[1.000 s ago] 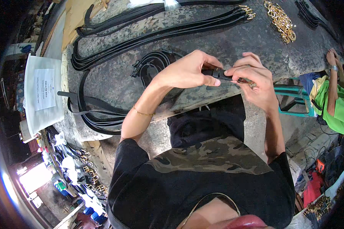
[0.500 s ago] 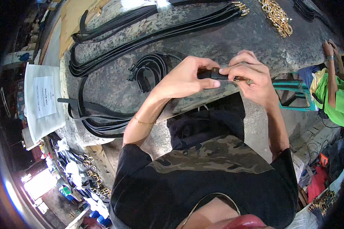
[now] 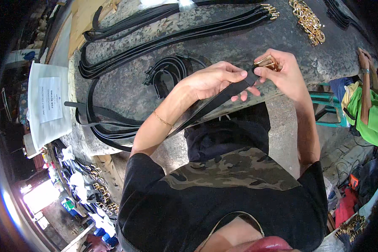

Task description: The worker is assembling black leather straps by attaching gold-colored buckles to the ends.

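While the left hand [image 3: 212, 80] pinches a black belt [image 3: 222, 98] above the stone table [image 3: 239, 46], the right hand [image 3: 281, 75] grips its gold buckle [image 3: 268, 63] at the end.

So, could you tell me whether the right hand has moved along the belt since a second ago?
Yes. The right hand now grips a gold buckle at the strap's end, farther up toward the pile of gold buckles on the stone table.

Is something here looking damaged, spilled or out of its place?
Nothing stands out. The left hand and right hand hold a black belt strap with a gold buckle. More black straps and gold buckles lie on the stone table.
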